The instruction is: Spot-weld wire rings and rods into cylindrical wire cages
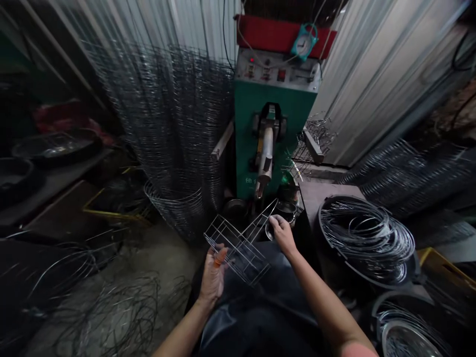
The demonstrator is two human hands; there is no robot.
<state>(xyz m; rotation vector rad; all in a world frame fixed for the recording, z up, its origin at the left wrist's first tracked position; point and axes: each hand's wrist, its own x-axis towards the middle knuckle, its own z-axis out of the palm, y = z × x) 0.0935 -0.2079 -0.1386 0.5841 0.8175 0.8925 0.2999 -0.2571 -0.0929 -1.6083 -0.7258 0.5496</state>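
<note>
Well, nearest, over the person's dark trousers [256, 310], the right hand [282, 235] pinches a rod of one welded wire frame [241, 250], while the left hand [213, 277], with an orange-capped finger [218, 260], grips its lower edge. Loose wire [111, 317] lies on the floor to the left; two black tubs [399, 334] of wire coils sit right. A little room remains between the frame and two metal bowls [236, 210]. Beyond stands one green machine [275, 144], its small lettering unreadable, with one teal clock [304, 43] above and tall wire mesh [159, 124] beside it.
</note>
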